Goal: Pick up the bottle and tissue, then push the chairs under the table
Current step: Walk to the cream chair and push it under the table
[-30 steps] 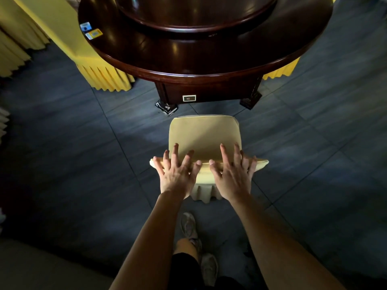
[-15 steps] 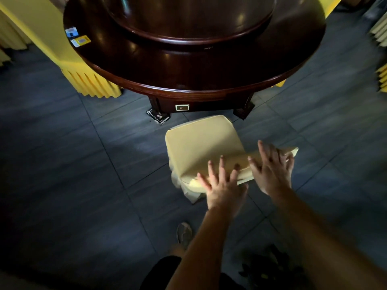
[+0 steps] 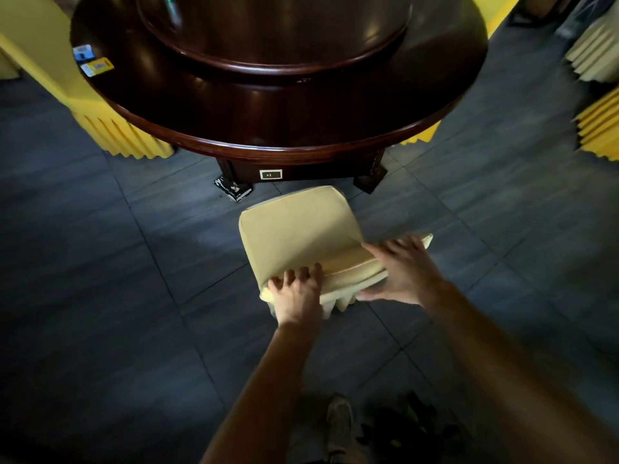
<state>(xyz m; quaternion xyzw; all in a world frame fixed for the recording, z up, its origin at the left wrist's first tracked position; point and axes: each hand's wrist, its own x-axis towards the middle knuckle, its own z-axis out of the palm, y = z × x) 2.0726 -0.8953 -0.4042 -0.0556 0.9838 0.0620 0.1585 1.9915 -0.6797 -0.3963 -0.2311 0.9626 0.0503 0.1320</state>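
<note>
Both hands grip the chair (image 3: pixel 298 236) backrest at frame centre: left hand (image 3: pixel 296 296) fingers curled over it, right hand (image 3: pixel 402 272) spread flat. The table (image 3: pixel 268 128) lies straight above, seat pointing toward it.

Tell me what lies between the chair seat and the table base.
Only bare dark floor tiles separate the chair from the table base, in the head view.

Ahead of my hands, the round dark worktop (image 3: pixel 234 105) carries a raised turntable (image 3: pixel 278 38) and two small cards (image 3: pixel 92 60) far left.
</note>
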